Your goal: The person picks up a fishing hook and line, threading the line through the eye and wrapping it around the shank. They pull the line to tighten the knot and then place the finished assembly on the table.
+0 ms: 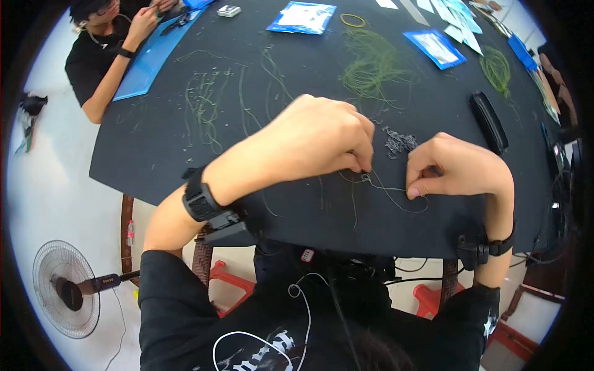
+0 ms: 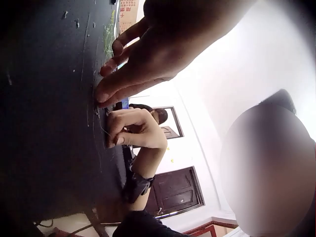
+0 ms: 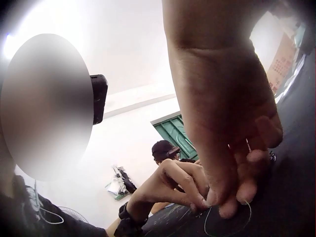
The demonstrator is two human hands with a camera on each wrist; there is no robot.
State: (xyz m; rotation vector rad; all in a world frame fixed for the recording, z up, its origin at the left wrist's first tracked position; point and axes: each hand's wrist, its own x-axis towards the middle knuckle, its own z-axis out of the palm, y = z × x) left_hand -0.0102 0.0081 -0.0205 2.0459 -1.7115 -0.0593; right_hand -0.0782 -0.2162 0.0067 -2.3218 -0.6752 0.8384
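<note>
In the head view my left hand [image 1: 328, 133] reaches over the dark table, thumb and fingertips together at a small twisted knot in a thin pale line [image 1: 396, 205]. My right hand [image 1: 458, 166] pinches the same line between thumb and curled fingers, and a loose loop hangs between the two hands. The right wrist view has the line [image 3: 206, 222] curving out below the right fingertips [image 3: 247, 191], with the left hand [image 3: 177, 185] close beside them. A heap of small grey metal pieces [image 1: 399, 142] lies just beyond both hands.
Green line coils [image 1: 374, 71] and cut lengths [image 1: 204, 114] spread across the table [image 1: 154, 154]. Blue-and-white packets [image 1: 303, 17], a yellow ring [image 1: 352, 20] and a black case [image 1: 489, 122] lie farther out. Another person [image 1: 99, 55] sits at the far left; a fan [image 1: 67, 289] stands below.
</note>
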